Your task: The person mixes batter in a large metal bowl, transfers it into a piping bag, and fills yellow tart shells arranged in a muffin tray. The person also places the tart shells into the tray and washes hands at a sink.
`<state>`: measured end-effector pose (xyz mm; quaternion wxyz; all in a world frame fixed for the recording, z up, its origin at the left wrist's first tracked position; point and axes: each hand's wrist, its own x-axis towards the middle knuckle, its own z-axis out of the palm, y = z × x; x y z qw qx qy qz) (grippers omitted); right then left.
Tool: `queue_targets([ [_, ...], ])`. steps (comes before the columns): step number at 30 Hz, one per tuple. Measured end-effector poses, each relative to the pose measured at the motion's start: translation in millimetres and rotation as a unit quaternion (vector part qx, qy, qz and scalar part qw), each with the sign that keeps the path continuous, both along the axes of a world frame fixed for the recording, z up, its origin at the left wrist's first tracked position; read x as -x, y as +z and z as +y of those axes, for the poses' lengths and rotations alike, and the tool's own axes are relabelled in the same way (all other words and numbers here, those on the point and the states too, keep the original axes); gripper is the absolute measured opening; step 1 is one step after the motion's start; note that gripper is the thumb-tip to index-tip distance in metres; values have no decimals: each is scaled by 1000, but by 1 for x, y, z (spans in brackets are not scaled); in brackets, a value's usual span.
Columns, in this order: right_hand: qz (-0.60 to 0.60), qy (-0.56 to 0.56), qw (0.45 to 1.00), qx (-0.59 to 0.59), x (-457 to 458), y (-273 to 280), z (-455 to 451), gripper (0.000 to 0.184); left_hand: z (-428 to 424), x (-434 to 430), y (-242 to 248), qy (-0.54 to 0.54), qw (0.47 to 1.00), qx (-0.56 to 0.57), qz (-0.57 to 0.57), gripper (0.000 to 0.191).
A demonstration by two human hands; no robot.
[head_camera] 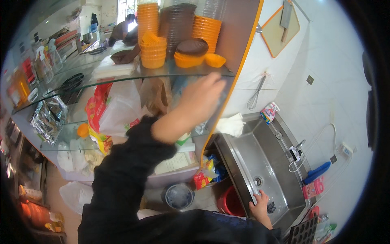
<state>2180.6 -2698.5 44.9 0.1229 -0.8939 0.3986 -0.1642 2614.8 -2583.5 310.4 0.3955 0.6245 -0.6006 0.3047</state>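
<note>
My left hand (202,94), blurred, is raised in front of the glass shelf's front edge (122,78), its fingers bent. Whether it holds anything cannot be made out. Just above it on the shelf are orange paper baking cups (189,60), a brown paper cup (192,47) lying on them and a small orange cup (215,60). Taller stacks of orange cups (153,52) and brown cups (176,24) stand behind. Low on the right, my right hand (261,206) rests on the front rim of the steel sink (240,174), fingers apart, near a dark scouring pad (271,207).
Plastic bags (118,106) and a brown paper bag (157,96) fill the lower shelf. A red bucket (230,201) and a dark bucket (179,196) stand below. A knife (285,18) and a whisk (257,93) hang on the wall. Another person (120,30) is far behind.
</note>
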Motion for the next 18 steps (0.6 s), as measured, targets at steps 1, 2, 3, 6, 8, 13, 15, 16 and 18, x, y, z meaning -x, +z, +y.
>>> queue_targets([
  [1,-9,6,1000,-12,1,1,1,45,-23,-3,6,28,999,-32,-3,28],
  [2,-9,12,1000,-12,3,2,3,45,-46,-8,14,79,994,-78,8,30],
  [3,-15,18,1000,-10,7,2,6,45,-66,-16,22,131,984,-117,16,33],
  [6,-21,0,999,-25,25,2,13,46,-100,-41,27,218,968,-126,10,26],
  [8,-31,-13,999,-22,39,2,16,46,-113,-53,28,251,955,-157,16,23],
  [13,-18,-60,998,-15,63,8,23,46,-114,-58,25,252,960,-122,-20,19],
  [15,-43,-28,999,13,61,18,24,46,-108,-52,26,248,962,-100,-51,18],
  [16,-54,-24,998,20,57,26,26,46,-104,-48,25,237,967,-60,-75,18],
  [18,-72,-14,996,48,43,47,28,44,-96,-36,24,209,972,-5,-109,18],
])
